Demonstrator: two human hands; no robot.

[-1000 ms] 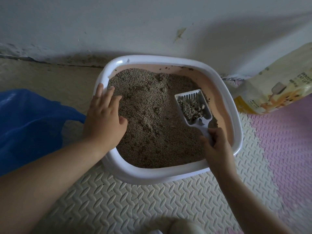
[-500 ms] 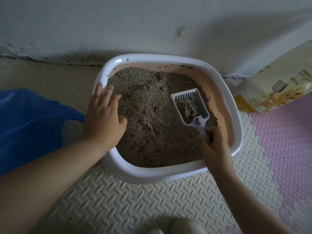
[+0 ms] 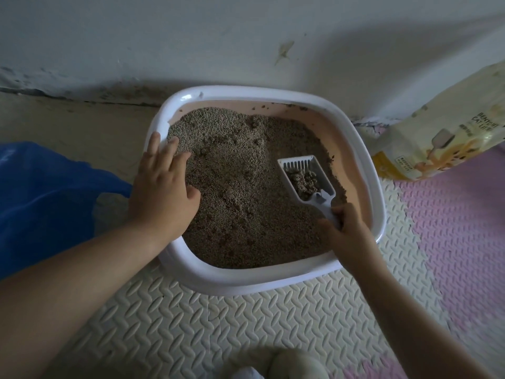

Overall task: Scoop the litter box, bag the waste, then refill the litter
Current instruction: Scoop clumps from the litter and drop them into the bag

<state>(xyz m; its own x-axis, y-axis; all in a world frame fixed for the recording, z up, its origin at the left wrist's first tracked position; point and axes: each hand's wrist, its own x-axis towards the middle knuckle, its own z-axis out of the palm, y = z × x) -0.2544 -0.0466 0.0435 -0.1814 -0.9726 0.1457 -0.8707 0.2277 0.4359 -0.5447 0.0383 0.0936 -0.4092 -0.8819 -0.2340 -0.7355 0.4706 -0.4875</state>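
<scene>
Head view: we note the litter box (image 3: 273, 280), a white-rimmed tray with a pink inner wall, standing on the cream floor mat (image 3: 218, 324) with its far side close to the wall (image 3: 218, 36). The litter (image 3: 240, 214) fills the tray as grey-brown granules, heaped higher toward the far left corner and lower along the right wall, where bare pink shows. The left hand (image 3: 164, 192) lies palm down across the left rim of the tray; its fingers (image 3: 169, 151) are straight and released, grasping nothing, with the tips reaching onto the litter at the far left corner. The right hand (image 3: 347, 231) is at the near right part of the tray, and its fingers (image 3: 326, 224) are curled round the handle of the scoop (image 3: 318, 199). We locate the scoop inside the tray, on its right side, slotted front edge pointing away from the person and toward the far wall. The scoop carries a small pile of clumps (image 3: 303, 180) in its rear half; we cannot tell whether its underside touches the litter. A blue bag (image 3: 46, 195) lies on the floor just left of the tray, beside the left forearm. A cream and yellow litter sack (image 3: 448, 132) leans at the right, apart from the tray, beyond a pink mat (image 3: 459, 228) that adjoins the cream one.
</scene>
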